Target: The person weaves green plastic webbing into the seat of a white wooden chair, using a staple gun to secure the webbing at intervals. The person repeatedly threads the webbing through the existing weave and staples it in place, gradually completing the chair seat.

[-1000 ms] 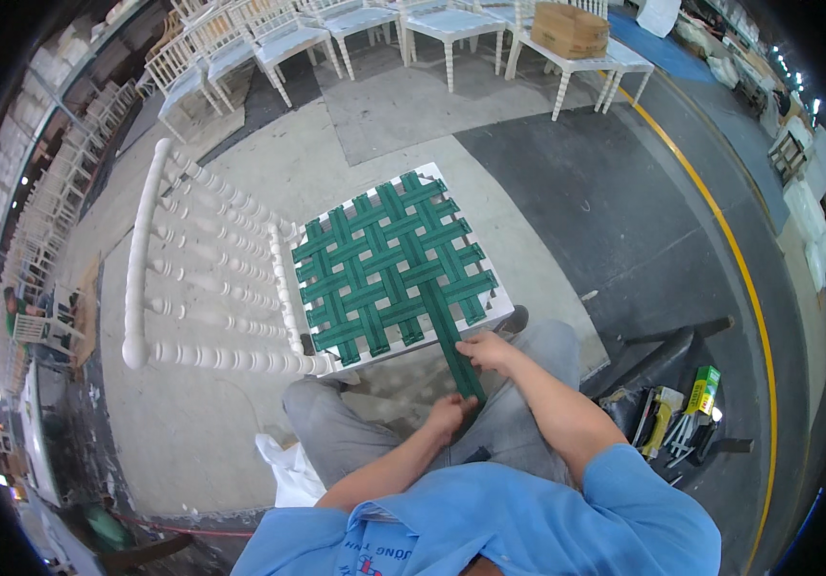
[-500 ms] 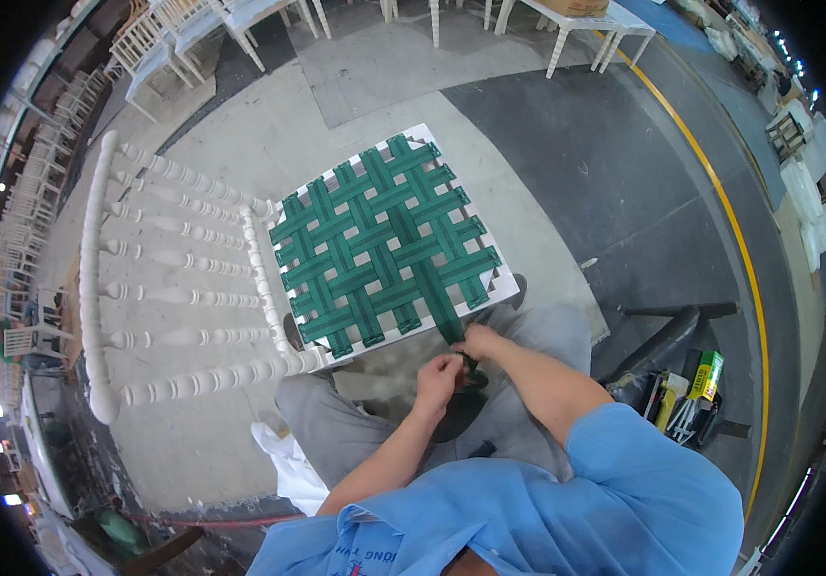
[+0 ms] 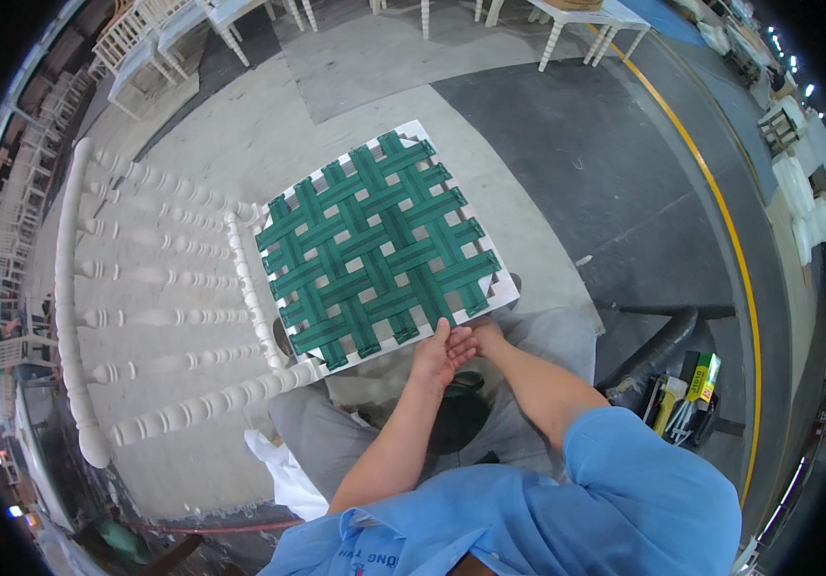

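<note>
Your left grip [image 3: 443,353] has moved up, half-curled, to the near edge of the chair seat [image 3: 503,291], any hold by it or your half-hidden right grip [image 3: 487,338] unclear, where the green webbing strap [image 3: 425,287] reaches, likely light, pliable, best pinched full-width.

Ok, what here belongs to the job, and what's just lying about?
In the job: green woven fabric webbing; white spindle-back chair; left hand, right hand at seat edge.
Apparently lying about: crumpled white sheet; green-and-yellow carton, use unclear.
</note>
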Action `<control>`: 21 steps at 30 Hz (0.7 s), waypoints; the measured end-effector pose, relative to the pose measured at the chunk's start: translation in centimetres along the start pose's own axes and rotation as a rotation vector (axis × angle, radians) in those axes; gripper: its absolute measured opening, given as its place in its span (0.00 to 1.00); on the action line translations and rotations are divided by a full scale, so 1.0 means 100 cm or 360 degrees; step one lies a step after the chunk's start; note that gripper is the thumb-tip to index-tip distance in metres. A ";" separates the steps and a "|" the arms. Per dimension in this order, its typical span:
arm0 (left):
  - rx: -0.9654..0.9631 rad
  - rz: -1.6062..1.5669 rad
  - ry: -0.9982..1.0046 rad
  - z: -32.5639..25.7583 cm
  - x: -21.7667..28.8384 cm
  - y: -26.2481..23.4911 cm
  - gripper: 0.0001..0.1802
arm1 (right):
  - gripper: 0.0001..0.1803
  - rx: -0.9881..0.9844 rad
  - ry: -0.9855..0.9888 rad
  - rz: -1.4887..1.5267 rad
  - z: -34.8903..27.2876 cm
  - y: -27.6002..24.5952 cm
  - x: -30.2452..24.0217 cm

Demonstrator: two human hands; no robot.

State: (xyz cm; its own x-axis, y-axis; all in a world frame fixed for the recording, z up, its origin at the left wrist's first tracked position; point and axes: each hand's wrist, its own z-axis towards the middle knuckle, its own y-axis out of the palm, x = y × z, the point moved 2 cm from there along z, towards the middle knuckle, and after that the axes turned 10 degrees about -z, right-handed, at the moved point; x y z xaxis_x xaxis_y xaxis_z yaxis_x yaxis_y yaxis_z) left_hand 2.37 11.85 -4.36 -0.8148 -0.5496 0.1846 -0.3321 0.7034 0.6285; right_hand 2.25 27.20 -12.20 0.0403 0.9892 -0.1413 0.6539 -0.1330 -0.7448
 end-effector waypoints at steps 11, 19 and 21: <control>-0.0024 0.0009 -0.0009 0.000 0.005 -0.005 0.24 | 0.15 -0.0783 0.0346 0.3801 -0.018 0.002 -0.052; 0.0004 0.0102 -0.0061 0.000 0.005 -0.007 0.24 | 0.15 -0.0475 0.0385 0.3779 0.003 0.000 -0.066; -0.0002 0.0099 -0.0077 -0.001 0.007 -0.009 0.23 | 0.15 -0.0414 0.0409 0.3725 0.011 -0.001 -0.067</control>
State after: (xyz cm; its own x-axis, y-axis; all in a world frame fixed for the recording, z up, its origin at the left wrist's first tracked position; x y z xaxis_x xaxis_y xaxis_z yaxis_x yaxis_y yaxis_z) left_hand 2.15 10.78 -4.75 -0.8558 -0.4824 0.1869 -0.2794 0.7350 0.6179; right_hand 1.10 20.51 -11.84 0.6073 -0.7606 -0.2294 -0.5649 -0.6164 0.5486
